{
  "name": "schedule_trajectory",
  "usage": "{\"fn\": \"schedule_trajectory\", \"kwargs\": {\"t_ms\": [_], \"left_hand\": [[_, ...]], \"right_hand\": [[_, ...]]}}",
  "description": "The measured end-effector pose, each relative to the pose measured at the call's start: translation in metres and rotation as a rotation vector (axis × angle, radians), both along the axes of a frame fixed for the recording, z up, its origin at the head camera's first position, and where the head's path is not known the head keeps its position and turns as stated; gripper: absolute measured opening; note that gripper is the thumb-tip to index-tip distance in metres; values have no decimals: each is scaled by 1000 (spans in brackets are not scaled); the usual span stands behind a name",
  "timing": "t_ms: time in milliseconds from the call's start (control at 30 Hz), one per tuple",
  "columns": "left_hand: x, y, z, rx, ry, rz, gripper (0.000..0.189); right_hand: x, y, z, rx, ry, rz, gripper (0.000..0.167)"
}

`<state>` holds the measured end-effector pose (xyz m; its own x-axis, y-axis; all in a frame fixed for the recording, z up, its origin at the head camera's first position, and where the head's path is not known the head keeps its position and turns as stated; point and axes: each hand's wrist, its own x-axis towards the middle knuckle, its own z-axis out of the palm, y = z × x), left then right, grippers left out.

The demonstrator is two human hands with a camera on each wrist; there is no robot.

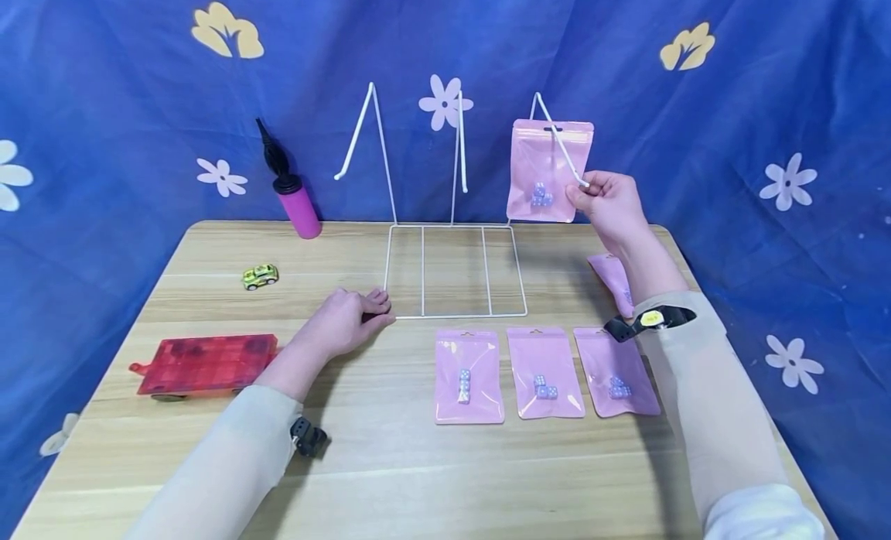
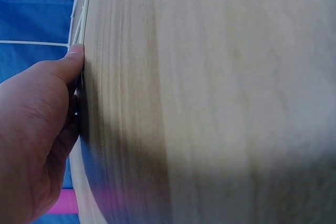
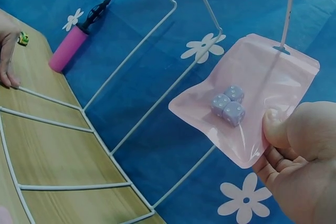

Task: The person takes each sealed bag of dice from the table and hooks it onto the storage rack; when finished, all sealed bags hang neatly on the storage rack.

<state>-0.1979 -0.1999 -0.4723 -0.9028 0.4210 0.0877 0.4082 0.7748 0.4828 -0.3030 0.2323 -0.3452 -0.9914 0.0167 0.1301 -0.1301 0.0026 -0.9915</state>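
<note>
A white wire display rack (image 1: 455,316) stands on the table, with three long hooks rising at its back. My left hand (image 1: 348,319) grips the front left corner of its base, thumb and fingers about the wire (image 2: 80,30). At the right hook, a pink zip bag (image 1: 550,157) holding several lilac dice (image 3: 229,105) hangs with the hook through its top slot. My right hand (image 1: 616,207) pinches the lower right edge of this bag, near the hook's tip. The middle and left hooks carry nothing.
Three more pink dice bags (image 1: 469,354) lie in a row before the rack; another bag (image 1: 611,281) is partly hidden by my right arm. At left are a red translucent toy trailer (image 1: 216,362), a small green toy car (image 1: 261,277) and a pink-and-black hand pump (image 1: 301,211).
</note>
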Motion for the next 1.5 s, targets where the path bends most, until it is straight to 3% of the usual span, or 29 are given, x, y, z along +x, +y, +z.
{"fn": "schedule_trajectory", "kwargs": {"t_ms": [533,800,1000,1200,1500], "left_hand": [[1,3,-2,12,13,-7,35],[0,5,-4,12,6,-9,35],[-1,5,-5,22,3,-4,36],[1,4,-5,30,11,-4,36],[1,1,-5,21,10,7,36]], "right_hand": [[-7,0,1,13,-57,-1,3],[-7,15,0,-14,-99,7,24],[4,32,-1,64,-119,-5,36],[20,54,-9,199,-97,19,31],[40,94,-23,248,-116,43,28]]}}
